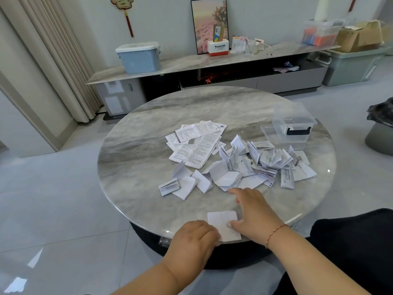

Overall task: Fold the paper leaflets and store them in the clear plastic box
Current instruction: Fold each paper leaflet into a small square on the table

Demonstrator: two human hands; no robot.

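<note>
A folded white leaflet (223,224) lies flat at the near edge of the round marble table (136,158). My left hand (194,237) rests on its lower left corner, fingers curled over the paper's edge. My right hand (253,211) lies spread over its right side, thumb pressing the paper, fingers straight and reaching toward the pile. A heap of folded leaflets (244,167) covers the table's middle and right. Several unfolded printed leaflets (195,143) lie behind it. The clear plastic box (294,122) with a black handle stands at the far right, its lid (268,133) beside it.
Behind the table runs a low marble-topped cabinet (212,62) with a blue bin (139,57), a framed picture and small boxes. A grey stool with a black bag (380,124) stands to the right. Tiled floor surrounds the table.
</note>
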